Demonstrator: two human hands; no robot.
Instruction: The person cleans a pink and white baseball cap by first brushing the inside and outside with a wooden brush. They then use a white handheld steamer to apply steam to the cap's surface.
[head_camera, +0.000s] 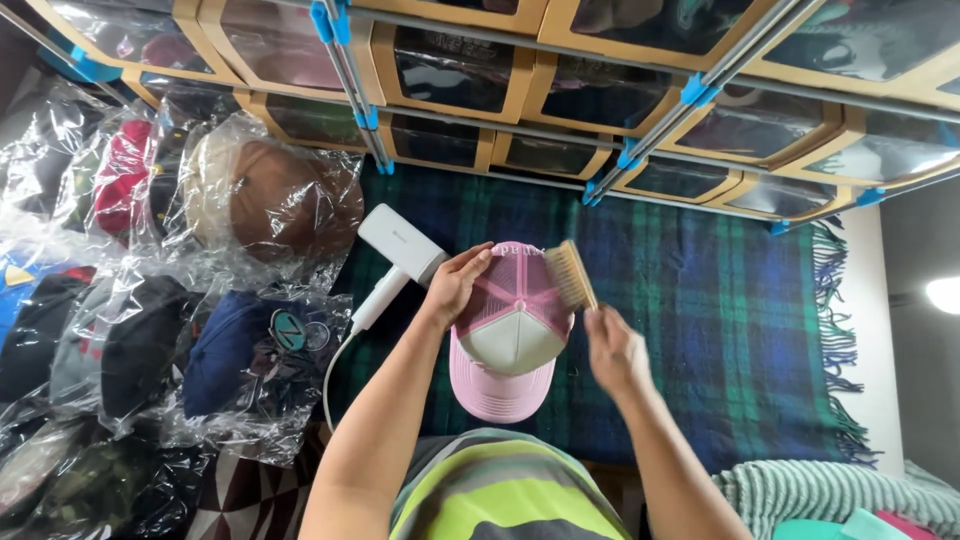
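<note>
Brushing step in hand, judging by the grip and the blur. Left hand (455, 285) clamped on the cap (510, 335), fingers curled over the left rim of the pink mesh crown, steadying it above the blanket (700, 330). Cap turned crown-up, white front panel toward the body, pink bill pointing back at the striped shirt (500, 495). Right hand (615, 350) closed round the handle of a brush (572, 275), bristles resting against the mesh at the far right of the crown, just beyond the knuckles; hand slightly smeared, so probably mid-stroke. Just past the left hand, touching or nearly touching the fingertips, a white steamer (400, 250), its cord trailing down beside the left forearm. Farther left of that hand, bagged caps (270, 195) in clear plastic, a brown one highest, dark ones lower down. Beyond both hands, a rack of boxes (450, 70) with clear fronts, blue clips on the rails. Near the right elbow, a ribbed green throw (830, 490). Next move calls for a firm hold from the left hand so the soft mesh does not buckle under the bristles, short light strokes along the panels, and a turn of the cap to bring the unbrushed side round. Too much pressure likely to dent the crown or snag the mesh.
</note>
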